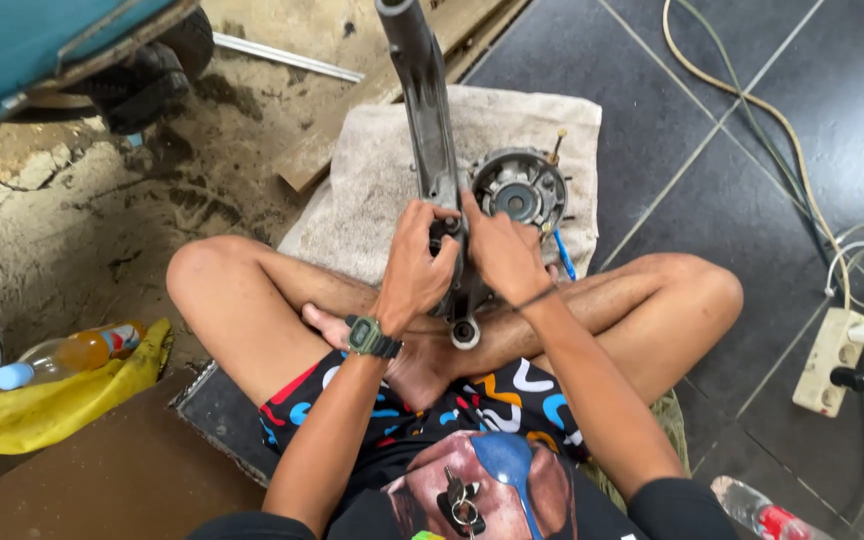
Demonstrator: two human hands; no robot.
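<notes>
Tiles (712, 120) of dark stone cover the floor to the right, rough concrete (152, 200) the floor to the left, and a person sits cross-legged where the two meet, bare knees wide apart. A grey cloth (372, 190) lies spread before the legs, and on it rests a long grey metal engine casing (430, 130), its arm running away from the person and its near end lying over the crossed ankles. Beside the arm, on the cloth, sits the round hub (519, 187) of the same assembly with studs standing up from it. The left hand (415, 262), with a dark watch (372, 338) on its wrist, is closed around the casing's narrow middle; the right hand (500, 250) is pressed against the other side, fingers curled on the same spot. By the look of it the hands are working a small fitting at that point, though what lies under the fingers is hidden. A white power strip (830, 362) with cables lies well apart on the tiles, and a bottle (72, 355) of orange drink rests on a yellow bag (62, 405).
</notes>
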